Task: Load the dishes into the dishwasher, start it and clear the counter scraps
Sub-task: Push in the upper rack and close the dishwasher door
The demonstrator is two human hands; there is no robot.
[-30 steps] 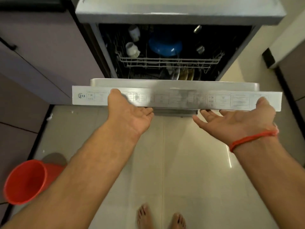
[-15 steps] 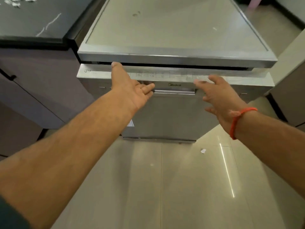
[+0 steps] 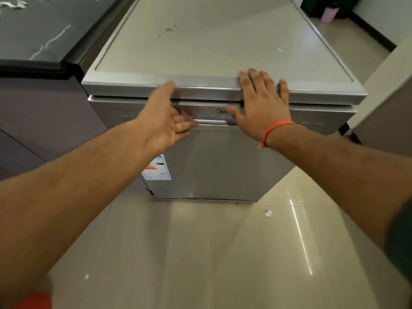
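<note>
Nearest the camera, a red object [image 3: 33, 301] is showing at the lower-left edge, in front of the dishwasher [image 3: 220, 166]; too cropped to identify. A white paper scrap [image 3: 268, 213] is lying on the floor tiles [image 3: 200, 253] just in front of the dishwasher's base, toward its right corner. An energy label [image 3: 157, 169] is sitting low on the left of the dishwasher's door.

Both forearms are reaching toward the dishwasher. The left hand [image 3: 166, 121] is hovering open, palm turned inward, fingers loosely spread just in front of the door handle [image 3: 211, 121], thumb pointing up toward the top edge. The right hand [image 3: 259, 103], an orange wristband [image 3: 275, 130] on its wrist, is lying flat with fingers straight and spread, fingertips over the front lip of the dishwasher's top.

Change from half a second ago: the door, then slightly ajar, is now sitting flush and closed; the right hand has moved up from the control strip to the top edge.

Left of the dishwasher, a dark marbled counter [image 3: 33, 34] is adjoining it. Beyond its far right corner, a pale pink bottle [image 3: 329, 14] is standing on the floor.
</note>
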